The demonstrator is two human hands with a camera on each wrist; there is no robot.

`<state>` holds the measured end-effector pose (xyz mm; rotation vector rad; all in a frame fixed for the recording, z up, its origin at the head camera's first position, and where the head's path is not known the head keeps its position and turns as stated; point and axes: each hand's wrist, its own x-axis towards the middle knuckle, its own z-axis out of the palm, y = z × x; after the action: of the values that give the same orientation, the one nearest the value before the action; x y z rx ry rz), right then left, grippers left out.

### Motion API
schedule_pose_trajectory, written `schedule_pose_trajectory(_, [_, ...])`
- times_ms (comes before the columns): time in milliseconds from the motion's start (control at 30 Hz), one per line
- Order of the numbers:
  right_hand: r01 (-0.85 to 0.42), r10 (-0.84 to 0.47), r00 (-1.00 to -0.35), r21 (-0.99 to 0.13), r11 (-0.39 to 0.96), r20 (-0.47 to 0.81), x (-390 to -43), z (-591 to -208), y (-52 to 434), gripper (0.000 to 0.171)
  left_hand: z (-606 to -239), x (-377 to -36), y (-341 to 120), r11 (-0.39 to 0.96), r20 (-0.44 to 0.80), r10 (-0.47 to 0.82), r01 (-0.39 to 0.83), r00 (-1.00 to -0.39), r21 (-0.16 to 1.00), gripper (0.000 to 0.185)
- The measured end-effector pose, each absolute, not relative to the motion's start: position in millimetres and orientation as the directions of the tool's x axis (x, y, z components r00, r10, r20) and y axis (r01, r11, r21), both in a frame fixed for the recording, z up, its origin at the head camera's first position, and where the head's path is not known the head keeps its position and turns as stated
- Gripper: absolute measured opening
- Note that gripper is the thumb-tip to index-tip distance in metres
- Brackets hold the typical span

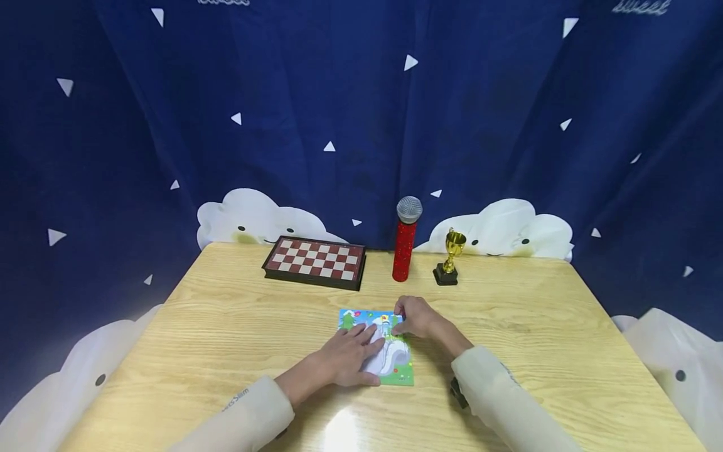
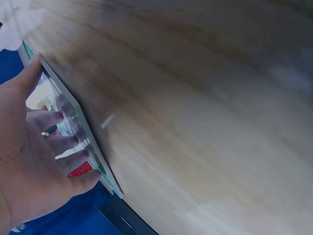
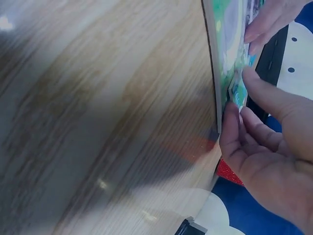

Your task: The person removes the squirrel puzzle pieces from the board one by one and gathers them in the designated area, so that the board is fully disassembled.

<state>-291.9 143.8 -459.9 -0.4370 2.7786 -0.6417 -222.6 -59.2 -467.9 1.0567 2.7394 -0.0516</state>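
Note:
A square picture puzzle [image 1: 398, 371] with a white figure, green ground and blue sky lies on the wooden table. My left hand [image 1: 349, 356] rests across its left and middle part, fingers straight and spread. In the left wrist view the left fingers [image 2: 63, 144] lie over the printed face, with the thumb at the near edge. At the puzzle's upper right corner is my right hand [image 1: 420, 319]. Its thumb and fingertips pinch a small puzzle piece [image 3: 236, 89], tilted up at the corner and partly hidden by the fingers.
Behind the puzzle stands a red glittery microphone [image 1: 402, 251], upright. A chessboard case [image 1: 316, 260] is to its left and a small gold trophy [image 1: 450, 257] to its right. A dark blue curtain [image 1: 361, 94] with white clouds hangs behind the wooden table [image 1: 226, 314].

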Motion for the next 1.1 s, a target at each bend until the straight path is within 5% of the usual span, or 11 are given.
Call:
schedule_pose_trajectory(267, [-0.218, -0.339, -0.927, -0.506, 0.835, -0.161, -295, -460, 152, 0.003, -476, -225, -64, 0.726, -0.192, 0.685, 0.683, -0.703, 0.086, 0.078])
schedule_pose_trajectory(600, [-0.072, -0.295, -0.946, -0.802, 0.593, -0.134, -302, -457, 172, 0.01, -477, -230, -64, 0.724, -0.195, 0.687, 0.682, -0.7, 0.105, 0.075])
schedule_pose_trajectory(1100, [-0.103, -0.262, -0.963, -0.807, 0.581, -0.065, -293, -430, 239, 0.012, -485, -222, -66, 0.724, -0.168, 0.688, 0.682, -0.706, 0.104, 0.066])
